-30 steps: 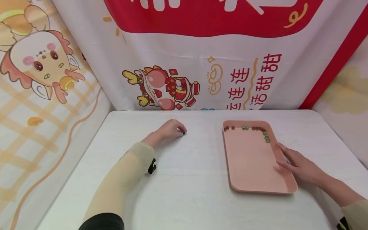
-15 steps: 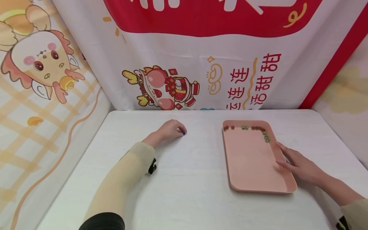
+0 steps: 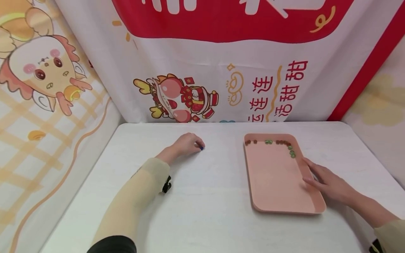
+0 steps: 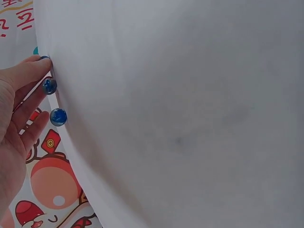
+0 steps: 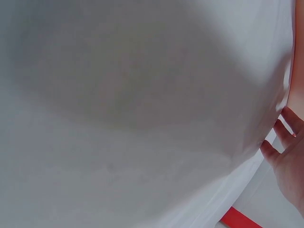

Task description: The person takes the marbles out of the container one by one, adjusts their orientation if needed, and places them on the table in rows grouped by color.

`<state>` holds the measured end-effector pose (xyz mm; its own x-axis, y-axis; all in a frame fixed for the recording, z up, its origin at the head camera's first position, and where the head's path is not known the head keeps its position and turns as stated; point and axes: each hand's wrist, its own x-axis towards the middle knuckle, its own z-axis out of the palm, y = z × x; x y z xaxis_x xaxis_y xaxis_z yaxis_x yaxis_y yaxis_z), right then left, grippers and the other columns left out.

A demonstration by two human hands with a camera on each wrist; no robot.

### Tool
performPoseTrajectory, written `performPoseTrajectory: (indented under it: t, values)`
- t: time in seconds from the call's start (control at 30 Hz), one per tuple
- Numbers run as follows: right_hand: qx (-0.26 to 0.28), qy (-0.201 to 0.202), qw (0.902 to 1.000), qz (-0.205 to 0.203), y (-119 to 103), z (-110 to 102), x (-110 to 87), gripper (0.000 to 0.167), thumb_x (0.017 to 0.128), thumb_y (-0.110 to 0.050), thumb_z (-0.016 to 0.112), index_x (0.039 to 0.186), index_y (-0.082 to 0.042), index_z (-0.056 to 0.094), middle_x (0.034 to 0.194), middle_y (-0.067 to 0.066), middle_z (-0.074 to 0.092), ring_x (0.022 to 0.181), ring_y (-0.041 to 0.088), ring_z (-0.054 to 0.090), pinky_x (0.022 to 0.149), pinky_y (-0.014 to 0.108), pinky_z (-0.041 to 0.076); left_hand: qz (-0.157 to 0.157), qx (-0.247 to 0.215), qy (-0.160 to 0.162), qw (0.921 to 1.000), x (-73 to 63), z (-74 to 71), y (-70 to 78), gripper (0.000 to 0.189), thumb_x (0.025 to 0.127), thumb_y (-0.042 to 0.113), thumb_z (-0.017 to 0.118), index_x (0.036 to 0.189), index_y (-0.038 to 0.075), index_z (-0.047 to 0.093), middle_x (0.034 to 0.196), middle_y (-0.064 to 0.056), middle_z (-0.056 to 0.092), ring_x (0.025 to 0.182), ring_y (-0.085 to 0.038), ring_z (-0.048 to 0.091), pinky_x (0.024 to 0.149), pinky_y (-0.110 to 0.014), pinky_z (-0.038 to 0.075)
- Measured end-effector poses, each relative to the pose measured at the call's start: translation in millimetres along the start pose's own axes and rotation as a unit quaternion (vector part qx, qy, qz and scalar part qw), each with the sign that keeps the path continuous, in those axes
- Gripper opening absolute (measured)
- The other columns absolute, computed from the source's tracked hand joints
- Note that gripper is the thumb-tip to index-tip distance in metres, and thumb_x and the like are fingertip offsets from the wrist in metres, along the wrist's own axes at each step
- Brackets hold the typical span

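Observation:
Over the back middle of the white table, my left hand (image 3: 186,144) holds a dark blue marble (image 3: 201,148) at its fingertips. In the left wrist view the thumb and a finger pinch one blue marble (image 4: 44,57), mostly covered. Two more blue glass marbles, an upper one (image 4: 49,86) and a lower one (image 4: 58,117), show beside the other fingers. My right hand (image 3: 330,182) grips the right side of a pink tray (image 3: 278,182), thumb over the rim and fingers outside it. Brown marbles (image 3: 281,142) and green marbles (image 3: 292,153) lie along the tray's far and upper right sides.
A printed white and red cloth (image 3: 190,52) hangs behind the table (image 3: 202,211). Another patterned cloth (image 3: 47,123) stands along the left side. Between the left hand and the tray lies a stretch of white tabletop.
The view has tilted very slightly. Both hands stay where they were, the left with its marble and the right at the tray, and the marbles in the tray keep their arrangement.

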<state>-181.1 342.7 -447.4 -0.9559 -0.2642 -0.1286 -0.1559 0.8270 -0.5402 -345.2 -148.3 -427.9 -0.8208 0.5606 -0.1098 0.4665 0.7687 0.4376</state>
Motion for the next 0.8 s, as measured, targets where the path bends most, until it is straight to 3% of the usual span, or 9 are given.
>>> performPoseTrajectory:
  t: [0.2,0.4,0.6,0.8]
  values:
    - [-0.003,0.001,1.0000,0.002,-1.3,-0.3,-0.5,0.083,0.097,-0.045,0.054,0.157,-0.013,0.006,0.153,0.031,0.019,0.134,0.055,0.019,0.095,0.075,0.021,-0.002,-0.025,0.002,0.9997,-2.6,-6.3,-0.6,0.018,0.087,0.014,0.073,0.106,0.014,0.075,0.101,0.005,0.070,0.099,-0.015,0.059,0.095,-0.037,0.044]
    - [-0.007,0.000,0.9999,0.010,-2.3,-0.9,-0.1,0.083,0.097,-0.047,0.053,0.157,-0.013,0.007,0.152,0.032,0.019,0.134,0.055,0.019,0.095,0.075,0.021,-0.009,-0.058,0.041,0.9974,-4.7,-21.1,1.8,0.022,0.091,0.022,0.070,0.110,0.011,0.073,0.104,0.002,0.070,0.101,-0.019,0.059,0.091,-0.036,0.046]
    - [-0.006,-0.002,0.9999,0.011,-1.7,-2.1,1.0,0.083,0.097,-0.047,0.053,0.156,-0.012,0.007,0.152,0.032,0.019,0.134,0.055,0.019,0.095,0.075,0.020,0.025,-0.071,0.056,0.9955,-4.4,-33.3,17.8,0.026,0.093,0.025,0.068,0.113,0.009,0.072,0.106,0.002,0.070,0.105,-0.017,0.060,0.094,-0.038,0.045]
    - [-0.001,-0.003,1.0000,0.005,-0.7,-1.2,1.9,0.082,0.097,-0.046,0.054,0.157,-0.013,0.007,0.153,0.031,0.019,0.135,0.054,0.019,0.095,0.074,0.021,0.062,-0.082,0.056,0.9932,-3.5,-33.0,38.7,0.027,0.093,0.025,0.068,0.114,0.009,0.072,0.107,0.003,0.070,0.107,-0.017,0.059,0.095,-0.039,0.045]
